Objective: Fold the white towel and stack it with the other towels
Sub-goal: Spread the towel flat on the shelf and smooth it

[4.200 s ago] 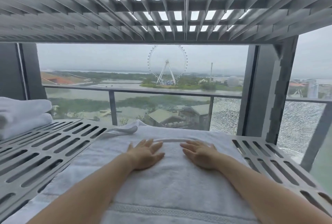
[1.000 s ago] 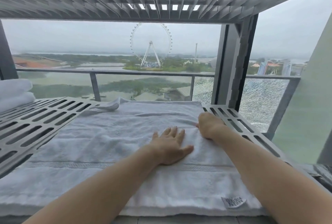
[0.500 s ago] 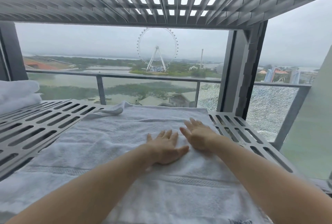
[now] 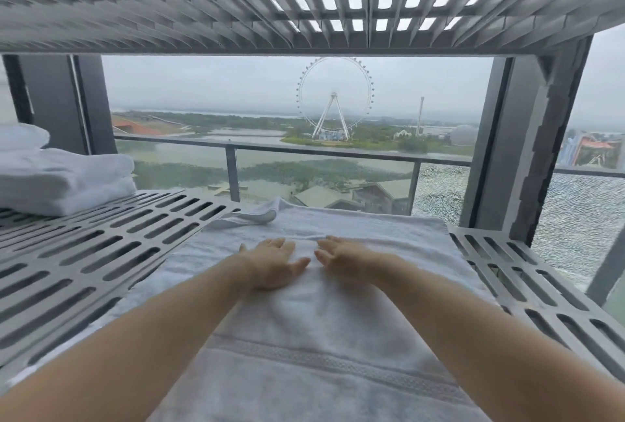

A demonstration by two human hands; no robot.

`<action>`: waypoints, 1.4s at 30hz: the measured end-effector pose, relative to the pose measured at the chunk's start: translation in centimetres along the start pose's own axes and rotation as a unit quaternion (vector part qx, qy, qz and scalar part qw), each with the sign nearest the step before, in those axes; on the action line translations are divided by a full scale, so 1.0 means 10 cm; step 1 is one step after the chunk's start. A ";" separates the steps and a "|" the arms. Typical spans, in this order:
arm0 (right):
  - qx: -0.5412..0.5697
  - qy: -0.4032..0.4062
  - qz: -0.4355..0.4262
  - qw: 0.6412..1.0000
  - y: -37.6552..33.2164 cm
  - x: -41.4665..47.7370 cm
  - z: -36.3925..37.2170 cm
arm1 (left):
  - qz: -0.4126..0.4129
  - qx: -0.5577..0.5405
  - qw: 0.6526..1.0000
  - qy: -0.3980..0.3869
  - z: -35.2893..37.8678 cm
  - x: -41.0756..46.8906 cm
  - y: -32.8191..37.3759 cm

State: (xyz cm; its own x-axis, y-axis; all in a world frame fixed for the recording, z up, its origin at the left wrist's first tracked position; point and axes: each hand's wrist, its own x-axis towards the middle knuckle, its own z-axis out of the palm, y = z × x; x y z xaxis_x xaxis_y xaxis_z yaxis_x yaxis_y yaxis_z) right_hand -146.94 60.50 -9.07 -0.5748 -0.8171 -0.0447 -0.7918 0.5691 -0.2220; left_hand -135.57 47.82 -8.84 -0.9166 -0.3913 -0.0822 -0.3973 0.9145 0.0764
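Head view: the white towel [image 4: 321,337] lies spread along the slotted metal shelf [image 4: 507,272]. The left hand [image 4: 274,264] and right hand [image 4: 341,259] press flat near its far end, probably smoothing it for a square fold. Each grip is wide, holding nothing (fingers straight). The folded towels [image 4: 61,181] sit stacked at the shelf's far left.

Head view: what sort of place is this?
Likely a high-rise balcony, perhaps a hotel's: a glass railing overlooking a Ferris wheel and water, and a slotted metal rack holding folded white towels.
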 end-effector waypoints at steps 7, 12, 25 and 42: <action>-0.002 0.011 -0.009 1.000 -0.31 0.39 0.06 | 0.014 -0.005 1.000 0.002 -0.04 0.06 -0.45; -0.025 0.012 0.018 0.999 -0.57 0.72 0.09 | 0.039 0.023 0.999 -0.004 -0.10 0.20 -0.82; 0.074 0.162 0.022 0.984 -0.58 1.08 -0.01 | 0.034 0.145 0.988 0.050 -0.34 0.95 -1.55; 0.040 0.066 0.021 0.997 -0.66 1.54 0.20 | 0.136 -0.005 0.991 -0.015 -0.24 1.12 -1.73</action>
State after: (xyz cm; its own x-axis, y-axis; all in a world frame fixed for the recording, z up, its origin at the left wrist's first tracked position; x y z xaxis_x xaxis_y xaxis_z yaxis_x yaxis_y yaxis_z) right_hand -150.21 43.96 -10.23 -0.6329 -0.7710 0.0712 -0.7507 0.5886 -0.3000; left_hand -139.08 27.34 -8.68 -0.9879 -0.1281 -0.0873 -0.1373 0.9845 0.1090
